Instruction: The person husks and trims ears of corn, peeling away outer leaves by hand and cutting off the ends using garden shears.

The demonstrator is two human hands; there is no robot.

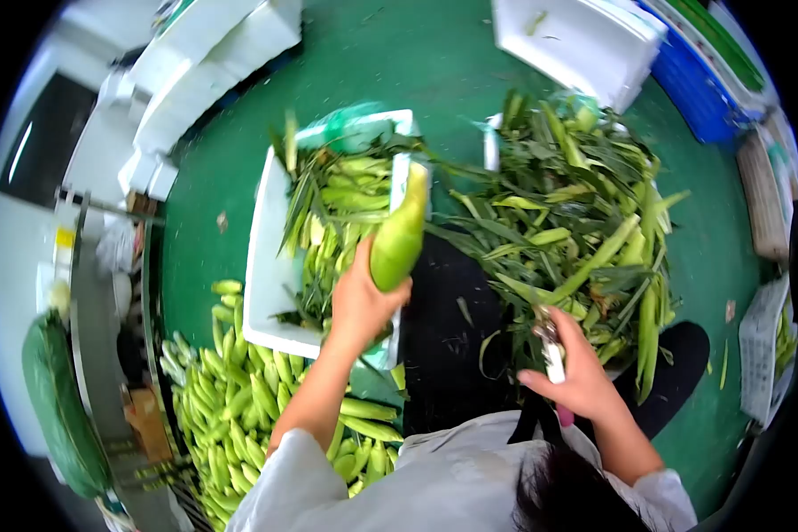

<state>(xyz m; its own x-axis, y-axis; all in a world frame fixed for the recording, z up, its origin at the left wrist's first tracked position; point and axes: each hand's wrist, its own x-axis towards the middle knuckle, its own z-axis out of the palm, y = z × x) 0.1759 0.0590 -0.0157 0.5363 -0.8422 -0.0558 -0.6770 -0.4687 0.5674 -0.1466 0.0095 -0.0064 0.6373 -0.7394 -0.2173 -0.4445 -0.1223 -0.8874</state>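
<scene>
My left hand [363, 297] is wrapped round the lower end of a green ear of corn [401, 238], which points up and away from me. Below it stands a white foam box [264, 293] holding more green ears and long leaves. My right hand [576, 368] is closed on a small tool [551, 355] with a white part and a metal end; its exact kind is unclear. Just beyond the right hand lies a big heap of husks and leaves [585, 204].
A large pile of green corn ears [239, 399] covers the floor at the lower left. White foam boxes [195, 80] line the upper left, another foam box [576, 44] the upper right. A blue crate [700, 89] and white basket [758, 355] stand at right.
</scene>
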